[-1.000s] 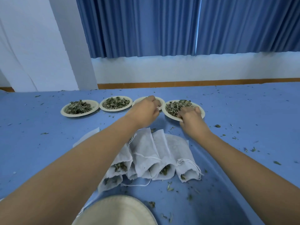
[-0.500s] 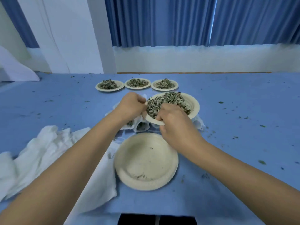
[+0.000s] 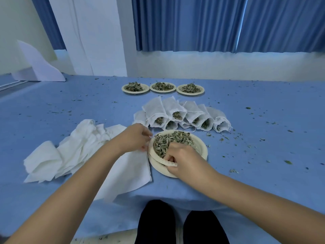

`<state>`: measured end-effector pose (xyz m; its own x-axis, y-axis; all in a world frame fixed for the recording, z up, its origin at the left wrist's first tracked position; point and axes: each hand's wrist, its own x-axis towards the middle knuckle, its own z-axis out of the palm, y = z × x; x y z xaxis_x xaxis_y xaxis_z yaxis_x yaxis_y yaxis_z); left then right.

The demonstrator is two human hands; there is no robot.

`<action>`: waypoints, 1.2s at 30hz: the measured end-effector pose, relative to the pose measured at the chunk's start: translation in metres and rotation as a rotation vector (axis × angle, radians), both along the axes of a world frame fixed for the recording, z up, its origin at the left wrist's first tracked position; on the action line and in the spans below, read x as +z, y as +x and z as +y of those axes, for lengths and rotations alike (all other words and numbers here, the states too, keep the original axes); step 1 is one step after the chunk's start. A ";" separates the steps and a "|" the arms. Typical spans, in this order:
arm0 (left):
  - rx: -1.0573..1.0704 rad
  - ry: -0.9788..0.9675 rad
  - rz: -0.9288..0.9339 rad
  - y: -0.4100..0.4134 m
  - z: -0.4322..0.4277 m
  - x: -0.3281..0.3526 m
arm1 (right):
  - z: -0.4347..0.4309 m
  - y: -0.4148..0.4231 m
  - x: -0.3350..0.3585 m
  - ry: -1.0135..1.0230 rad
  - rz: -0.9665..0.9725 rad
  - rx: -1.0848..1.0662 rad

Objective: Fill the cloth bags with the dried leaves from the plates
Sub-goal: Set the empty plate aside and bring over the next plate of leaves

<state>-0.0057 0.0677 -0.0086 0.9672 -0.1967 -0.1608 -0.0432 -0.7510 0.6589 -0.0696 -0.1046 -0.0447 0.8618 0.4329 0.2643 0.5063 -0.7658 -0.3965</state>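
Close to the near edge of the blue table (image 3: 70, 111), a round cream paper plate (image 3: 198, 145) heaped with dried green leaves (image 3: 168, 140) sits on an empty plate (image 3: 158, 167). The left hand (image 3: 135, 138) pinches its left rim and the right hand (image 3: 182, 155) clamps its near rim. Filled white cloth bags (image 3: 158, 110) lie just behind.

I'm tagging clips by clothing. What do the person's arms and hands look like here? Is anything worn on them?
Both forearms are bare as far as the picture shows, with no sleeves in view. The left hand and right hand have no gloves, and no rings, watch or bracelet can be seen.
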 end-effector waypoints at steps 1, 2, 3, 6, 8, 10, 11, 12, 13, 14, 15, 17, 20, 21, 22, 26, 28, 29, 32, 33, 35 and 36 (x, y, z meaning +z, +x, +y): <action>-0.011 0.042 0.029 -0.001 0.004 0.000 | 0.000 0.001 -0.002 0.020 0.006 0.003; -0.027 0.092 0.056 -0.002 0.007 0.000 | -0.001 0.002 -0.004 0.048 0.007 0.002; -0.048 0.135 0.083 -0.004 0.010 0.000 | -0.001 0.003 -0.006 0.080 0.007 -0.001; -0.120 0.208 0.176 -0.009 0.012 -0.001 | -0.002 0.007 -0.006 0.132 0.041 -0.007; -0.129 0.218 0.189 -0.011 0.011 -0.002 | -0.002 0.010 -0.006 0.130 0.067 -0.002; -0.090 0.195 0.136 -0.008 0.015 0.003 | -0.003 0.011 -0.006 0.127 0.080 0.016; -0.060 0.178 0.080 -0.004 0.017 0.007 | -0.004 0.011 -0.007 0.118 0.090 0.031; -0.026 0.168 0.010 -0.001 0.020 0.013 | -0.006 0.010 -0.007 0.098 0.106 0.048; 0.011 0.160 -0.063 0.002 0.023 0.019 | -0.008 0.010 -0.006 0.078 0.126 0.066; 0.050 0.137 -0.130 0.005 0.025 0.026 | -0.010 0.010 -0.004 0.070 0.142 0.085; 0.083 0.085 -0.180 0.008 0.026 0.032 | -0.011 0.011 0.001 0.083 0.137 0.096; 0.110 -0.054 -0.229 0.011 0.024 0.045 | -0.014 0.018 0.015 0.213 0.060 0.059; 0.067 -0.184 -0.256 0.016 0.011 0.056 | -0.017 0.038 0.043 0.589 0.076 -0.024; 0.049 -0.213 -0.259 0.019 0.004 0.057 | -0.016 0.046 0.050 0.671 0.127 -0.037; 0.032 -0.242 -0.262 0.023 -0.004 0.057 | -0.015 0.052 0.054 0.728 0.171 -0.042; 0.011 -0.385 -0.294 0.039 -0.028 0.049 | -0.014 0.074 0.055 0.789 0.187 -0.090; 0.026 -0.568 -0.314 0.049 -0.034 0.042 | -0.019 0.083 0.051 0.814 0.226 -0.125; 0.041 -0.666 -0.330 0.053 -0.035 0.039 | -0.023 0.088 0.049 0.820 0.239 -0.152; 0.082 -0.864 -0.414 0.065 -0.037 0.027 | -0.038 0.101 0.040 0.872 0.243 -0.246; 0.089 -0.890 -0.447 0.069 -0.037 0.023 | -0.043 0.105 0.036 0.909 0.252 -0.273; 0.057 -0.845 -0.534 0.075 -0.038 0.013 | -0.051 0.113 0.031 0.982 0.270 -0.314; -0.002 -0.761 -0.603 0.076 -0.039 0.008 | -0.054 0.116 0.028 1.011 0.274 -0.318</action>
<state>0.0703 0.0286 -0.0010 0.8450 -0.0447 0.5329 -0.5338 -0.1326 0.8352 0.0464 -0.1587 -0.0167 0.9795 -0.1292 0.1546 0.1418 -0.1031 -0.9845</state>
